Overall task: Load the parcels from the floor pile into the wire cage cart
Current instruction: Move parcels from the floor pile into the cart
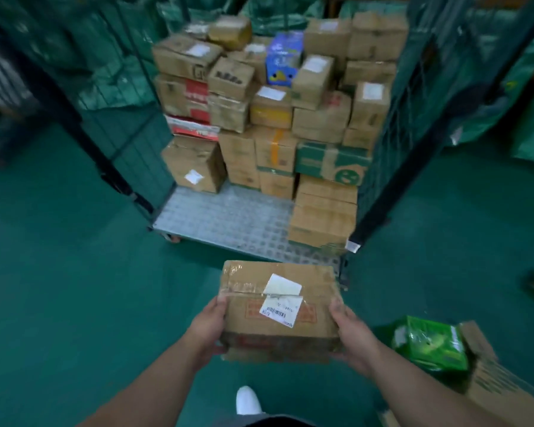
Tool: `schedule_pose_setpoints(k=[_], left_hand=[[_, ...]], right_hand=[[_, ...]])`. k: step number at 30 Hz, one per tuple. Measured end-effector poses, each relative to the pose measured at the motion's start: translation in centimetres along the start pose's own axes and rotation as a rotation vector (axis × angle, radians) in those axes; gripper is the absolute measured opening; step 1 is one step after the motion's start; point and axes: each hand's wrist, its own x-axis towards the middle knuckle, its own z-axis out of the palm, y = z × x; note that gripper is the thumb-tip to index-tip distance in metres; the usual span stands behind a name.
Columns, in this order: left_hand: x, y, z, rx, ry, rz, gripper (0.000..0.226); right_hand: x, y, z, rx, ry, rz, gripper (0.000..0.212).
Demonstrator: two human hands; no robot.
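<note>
Left hand, right hand: grip clamps taped parcel sides.

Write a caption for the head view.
Both hands, left hand and right hand, carry a taped parcel toward the half-loaded cage cart.

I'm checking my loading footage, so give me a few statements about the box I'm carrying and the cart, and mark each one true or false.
1. Both hands, left and right, hold the box. True.
2. The box is already on the cart floor. False: it is held in front of the cart, above the green floor.
3. The front left of the cart floor is bare. True.
4. The blue box lies at the bottom of the stack. False: it sits near the top.
5. The box bears white labels. True.
</note>
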Motion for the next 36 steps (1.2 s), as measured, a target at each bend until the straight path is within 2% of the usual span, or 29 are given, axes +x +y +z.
schedule_pose_setpoints(k=[5,7,9,13,16,20,24,26,29,33,36], left_hand=[[3.3,4.0,-5.7,0.035,0.086,0.017,0.038],[5.1,5.6,-6.1,0.034,0.117,0.025,0.035],[6.8,7.3,-5.4,0.026,0.166,0.043,0.033],[11.4,11.0,-3.6,0.031,0.214,0.038,0.028],[15.3,14.6,-2.8,0.047,0.199,-0.003,0.028],[19.9,19.6,-2.9,0.083,0.185,-0.039,0.019],[24.7,23.8,-4.0,0.074,0.233,-0.051,0.048],[26.8,25.7,-4.2,0.089,0.237,-0.061,0.063],[30.9,29.1,-4.7,0.163,0.216,-0.079,0.068],[38.5,34.4,-4.7,0.312,0.078,-0.132,0.047],[45.7,38.7,-3.5,0.471,-0.066,-0.115,0.034]], right_hand=[[4.5,-1.4,6.7,-0.052,0.014,-0.042,0.041],[6.4,-1.8,7.5,-0.074,0.053,-0.086,0.049],[8.9,-2.5,7.7,-0.050,0.088,-0.112,0.045],[12.5,-7.0,8.5,-0.052,0.170,-0.137,0.027],[16.5,-11.5,8.9,-0.150,0.198,-0.125,0.031],[20.8,-18.7,10.3,-0.330,0.087,-0.150,0.025],[24.0,-25.2,11.9,-0.369,0.003,-0.080,0.017],[26.4,-27.2,12.8,-0.373,0.010,-0.061,0.020],[30.3,-28.3,14.6,-0.431,0.097,-0.024,0.023],[35.9,-27.1,17.3,-0.415,0.232,0.081,0.024],[39.1,-26.0,19.6,-0.341,0.348,0.150,0.011]])
